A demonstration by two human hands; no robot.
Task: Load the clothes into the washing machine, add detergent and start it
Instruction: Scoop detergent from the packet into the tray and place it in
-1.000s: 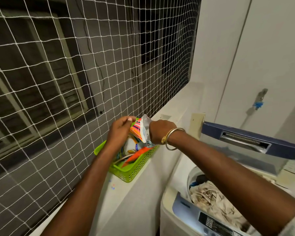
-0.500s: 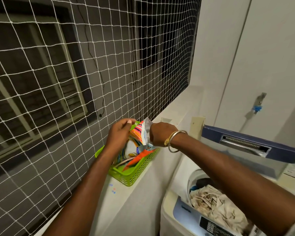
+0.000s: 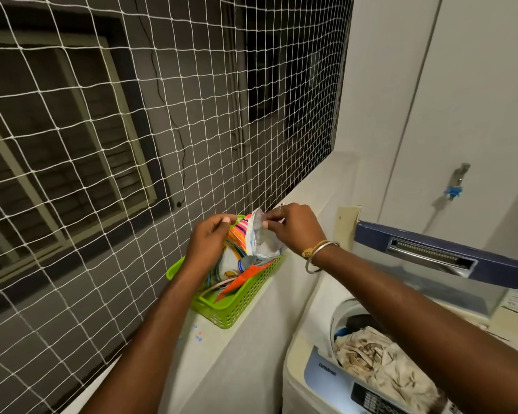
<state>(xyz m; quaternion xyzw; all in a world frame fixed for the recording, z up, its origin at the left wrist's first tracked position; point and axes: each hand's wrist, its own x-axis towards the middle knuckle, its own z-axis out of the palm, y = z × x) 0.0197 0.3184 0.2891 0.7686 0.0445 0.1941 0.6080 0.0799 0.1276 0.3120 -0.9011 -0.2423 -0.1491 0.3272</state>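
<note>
A colourful detergent packet [image 3: 245,243] stands upright in a green plastic basket [image 3: 237,303] on the white ledge. My left hand [image 3: 210,237] pinches the packet's left top edge. My right hand [image 3: 296,228] pinches its right top edge, and the mouth is pulled apart between them. At the lower right the top-load washing machine [image 3: 320,375] stands with its blue lid [image 3: 431,252] raised. Cream patterned clothes [image 3: 377,363] fill the drum, with a dark garment behind them.
White safety netting [image 3: 132,144] covers the window opening above the ledge [image 3: 222,354]. An orange packet [image 3: 240,282] lies in the basket beside the detergent. A tap with a blue fitting [image 3: 456,186] sticks out of the white wall behind the machine.
My right hand has risen from the packet's side to its top edge, and the packet mouth now stands wider open. My left hand keeps its hold. The view has shifted slightly.
</note>
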